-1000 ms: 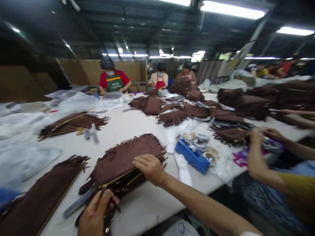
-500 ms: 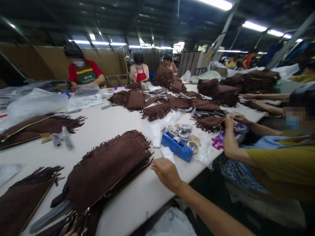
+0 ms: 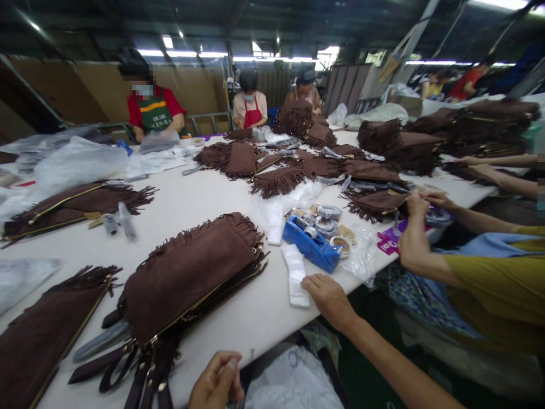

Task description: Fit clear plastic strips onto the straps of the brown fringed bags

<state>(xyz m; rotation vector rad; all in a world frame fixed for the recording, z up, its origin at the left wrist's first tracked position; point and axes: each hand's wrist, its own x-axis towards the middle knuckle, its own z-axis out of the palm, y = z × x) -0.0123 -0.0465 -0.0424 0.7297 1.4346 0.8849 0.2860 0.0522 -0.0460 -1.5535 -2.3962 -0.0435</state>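
My right hand [image 3: 330,297] lies on the white table's [image 3: 204,210] front edge, fingers curled beside a stack of white foam strips [image 3: 295,275]; whether it grips them I cannot tell. Low at the bottom edge, my left hand [image 3: 217,384] is curled into a loose fist off the table, near the dark straps [image 3: 140,372] of a stack of brown fringed suede bags [image 3: 187,272]. I cannot make out whether it holds anything. A blue tape dispenser [image 3: 310,243] sits just beyond the foam strips.
Another brown bag [image 3: 40,335] lies at the left, one more [image 3: 72,204] farther back. Tape rolls [image 3: 330,221] and plastic wrap sit by the dispenser. A co-worker's hands [image 3: 415,221] work at my right. Other people sit at the far end among bag piles [image 3: 426,145].
My right hand left the bag stack and slid right to the foam strips. My left hand let go of the bag straps and dropped below the table edge. The view swung right.
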